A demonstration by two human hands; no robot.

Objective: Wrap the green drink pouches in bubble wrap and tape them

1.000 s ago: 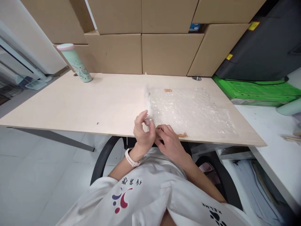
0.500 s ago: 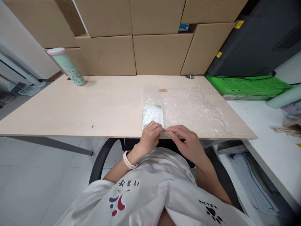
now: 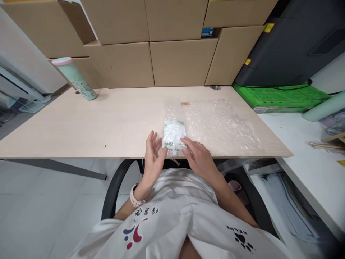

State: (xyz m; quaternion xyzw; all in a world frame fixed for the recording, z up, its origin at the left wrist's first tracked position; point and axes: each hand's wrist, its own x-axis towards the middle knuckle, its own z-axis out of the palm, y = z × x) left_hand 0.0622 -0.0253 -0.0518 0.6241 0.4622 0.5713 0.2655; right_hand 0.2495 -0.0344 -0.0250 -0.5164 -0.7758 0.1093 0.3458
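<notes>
While your open left hand (image 3: 154, 154) is flanking the packet (image 3: 174, 132) and your loose, open right hand (image 3: 199, 157) is apparently touching its right edge, you're best keeping the bubble wrap (image 3: 221, 126) smooth.

Packet (image 3: 174, 133): on the surface (image 3: 121, 122)
Bubble wrap (image 3: 221, 126): mostly packet's 3 o'clock
Bottle (image 3: 78, 80): packet's 10 o'clock
Boxes (image 3: 182, 64): packet's 12 o'clock

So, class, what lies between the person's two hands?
In the head view, the near end of a pale packet lies between the left hand and the right hand, with clear bubble wrap extending to the right.
</notes>
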